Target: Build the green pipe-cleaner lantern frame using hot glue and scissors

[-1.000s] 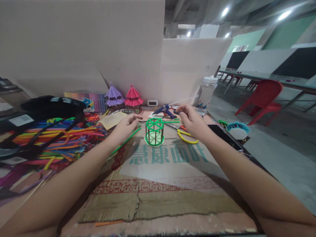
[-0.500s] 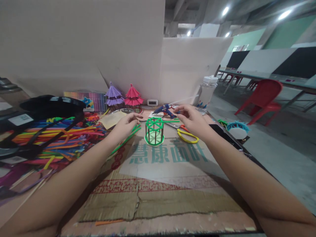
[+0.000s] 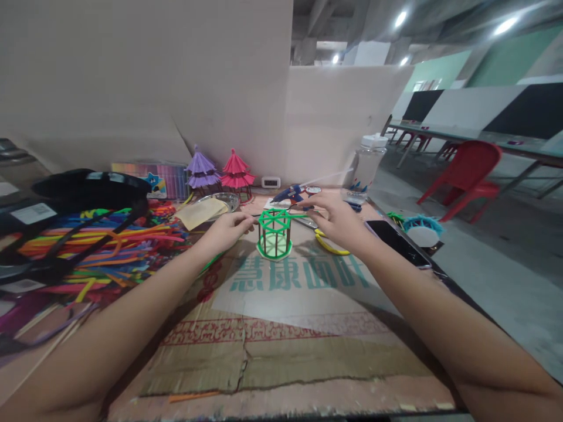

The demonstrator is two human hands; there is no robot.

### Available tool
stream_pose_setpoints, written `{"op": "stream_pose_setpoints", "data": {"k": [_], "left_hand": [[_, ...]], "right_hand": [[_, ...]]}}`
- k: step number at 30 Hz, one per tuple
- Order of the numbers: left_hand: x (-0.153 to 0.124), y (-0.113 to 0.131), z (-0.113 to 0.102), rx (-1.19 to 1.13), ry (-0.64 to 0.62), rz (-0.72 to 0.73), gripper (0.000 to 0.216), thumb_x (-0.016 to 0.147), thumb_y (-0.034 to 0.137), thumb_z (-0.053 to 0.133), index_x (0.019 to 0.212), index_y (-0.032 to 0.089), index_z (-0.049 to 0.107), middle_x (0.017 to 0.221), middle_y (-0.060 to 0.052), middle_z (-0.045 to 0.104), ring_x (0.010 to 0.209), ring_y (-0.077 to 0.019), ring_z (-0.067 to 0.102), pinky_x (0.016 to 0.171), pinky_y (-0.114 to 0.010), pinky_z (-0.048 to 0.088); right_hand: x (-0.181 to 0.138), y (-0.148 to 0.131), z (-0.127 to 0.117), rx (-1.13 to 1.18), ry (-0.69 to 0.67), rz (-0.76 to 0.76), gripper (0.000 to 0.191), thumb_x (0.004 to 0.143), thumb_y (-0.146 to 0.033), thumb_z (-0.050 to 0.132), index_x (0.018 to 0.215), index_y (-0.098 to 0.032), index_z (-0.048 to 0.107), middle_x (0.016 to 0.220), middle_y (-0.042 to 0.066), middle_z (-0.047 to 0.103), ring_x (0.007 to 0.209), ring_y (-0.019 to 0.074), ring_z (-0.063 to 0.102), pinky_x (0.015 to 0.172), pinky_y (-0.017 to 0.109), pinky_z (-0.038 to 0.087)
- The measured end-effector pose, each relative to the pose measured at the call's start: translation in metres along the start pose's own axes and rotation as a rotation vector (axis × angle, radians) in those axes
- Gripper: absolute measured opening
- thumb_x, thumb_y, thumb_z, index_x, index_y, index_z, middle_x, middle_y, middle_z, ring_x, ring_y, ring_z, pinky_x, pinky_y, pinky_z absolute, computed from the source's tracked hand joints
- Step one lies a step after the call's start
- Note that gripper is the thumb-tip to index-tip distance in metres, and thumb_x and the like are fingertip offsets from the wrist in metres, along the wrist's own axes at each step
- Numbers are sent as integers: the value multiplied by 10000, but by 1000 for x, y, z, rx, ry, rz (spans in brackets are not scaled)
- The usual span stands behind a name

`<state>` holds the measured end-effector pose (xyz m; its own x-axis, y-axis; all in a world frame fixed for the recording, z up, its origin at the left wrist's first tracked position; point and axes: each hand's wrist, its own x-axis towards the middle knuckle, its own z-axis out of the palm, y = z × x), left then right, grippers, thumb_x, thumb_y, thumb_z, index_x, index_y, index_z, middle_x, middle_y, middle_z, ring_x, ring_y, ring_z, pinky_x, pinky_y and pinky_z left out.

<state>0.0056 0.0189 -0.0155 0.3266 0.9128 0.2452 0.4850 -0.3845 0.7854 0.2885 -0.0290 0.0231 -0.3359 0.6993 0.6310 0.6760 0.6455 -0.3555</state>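
A small round frame (image 3: 275, 234) of green pipe cleaners with brown posts stands upright on a pale green base. At its upper left edge, the thumb and fingers of my left hand (image 3: 233, 227) are pinched together and seem to touch the rim. A green pipe cleaner (image 3: 299, 216) sticks out to the right from the top of the frame. My right hand (image 3: 332, 218) has its fingertips at the outer end of that pipe cleaner, apparently pinching it. Beneath the right hand lie yellow-handled scissors (image 3: 332, 243), partly covered. Behind the frame rests a blue glue gun (image 3: 288, 194).
Colourful pipe cleaners (image 3: 109, 246) are heaped at left beside a black strap. Purple (image 3: 202, 170) and pink (image 3: 236, 170) pagoda models stand at the back, near a small digital clock (image 3: 271, 182). A phone (image 3: 398, 243) and clear bottle (image 3: 368, 167) are on the right. Cardboard (image 3: 281, 363) covers the table.
My left hand has moved right and its fingers have closed at the frame's rim. My right hand has shifted slightly left and down onto the green pipe cleaner, uncovering more of the phone.
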Motion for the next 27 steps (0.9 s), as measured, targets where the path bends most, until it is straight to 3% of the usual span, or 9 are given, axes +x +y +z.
{"op": "stream_pose_setpoints", "data": {"k": [3, 6, 8, 10, 12, 14, 17, 21, 27], "left_hand": [[0, 3, 1, -41, -98, 19, 359, 786, 507, 650, 909, 195, 779, 887, -54, 781, 814, -239, 673, 780, -336, 512], [-1, 4, 4, -50, -162, 41, 320, 756, 451, 687, 936, 203, 780, 962, -64, 791, 876, -256, 692, 840, -364, 522], [-1, 4, 8, 0, -121, 56, 243, 752, 409, 684, 848, 205, 776, 895, -59, 779, 849, -254, 688, 837, -372, 522], [-1, 2, 11, 36, -65, 80, 182, 739, 377, 689, 773, 214, 765, 882, -54, 759, 907, -263, 676, 893, -384, 508], [0, -1, 13, 35, -25, 99, 148, 727, 360, 704, 745, 223, 759, 947, -56, 753, 1022, -276, 655, 973, -388, 475], [0, -3, 15, 24, -9, 94, 148, 739, 356, 697, 747, 220, 754, 969, -56, 755, 1024, -273, 658, 976, -387, 471], [-1, -4, 15, 12, -27, 55, 198, 782, 380, 663, 779, 199, 743, 859, -50, 759, 840, -246, 684, 843, -372, 507], [-2, -2, 13, -50, -73, 27, 252, 798, 426, 674, 840, 186, 738, 872, -49, 768, 822, -233, 688, 816, -351, 500], [-6, 9, 13, -86, -83, 26, 273, 789, 446, 667, 800, 179, 720, 854, -44, 753, 820, -231, 668, 803, -345, 479]], "right_hand": [[0, -1, 0, -10, 58, 27, 214, 917, -216, 568, 1056, -199, 731, 1075, 94, 750, 1032, 252, 659, 921, 411, 474], [1, -2, -6, -23, 77, 126, 172, 914, -284, 591, 893, -199, 739, 893, 69, 752, 838, 227, 660, 757, 349, 474], [1, -1, -10, -20, -83, 240, 284, 942, -377, 566, 794, -205, 736, 704, 37, 705, 650, 192, 612, 625, 315, 423], [-2, 1, -10, 6, -330, 313, 362, 953, -432, 550, 730, -213, 733, 581, 12, 645, 539, 165, 552, 561, 303, 371], [-5, 6, -3, 99, -459, 345, 260, 894, -399, 643, 732, -217, 731, 566, -1, 636, 530, 156, 540, 561, 295, 367], [-7, 10, 11, 273, -364, 411, 127, 785, -327, 752, 767, -206, 718, 593, -8, 643, 560, 155, 546, 576, 288, 385], [-11, 14, 37, 501, -118, 528, 172, 766, -341, 727, 809, -179, 689, 648, 3, 650, 603, 157, 561, 597, 289, 429], [-14, 10, 60, 656, 3, 553, 253, 758, -390, 674, 869, -164, 693, 746, 25, 688, 624, 141, 559, 654, 304, 480], [-15, -4, 63, 826, 144, 530, 266, 715, -431, 722, 817, -187, 698, 721, 11, 679, 642, 142, 561, 649, 294, 484]]}}
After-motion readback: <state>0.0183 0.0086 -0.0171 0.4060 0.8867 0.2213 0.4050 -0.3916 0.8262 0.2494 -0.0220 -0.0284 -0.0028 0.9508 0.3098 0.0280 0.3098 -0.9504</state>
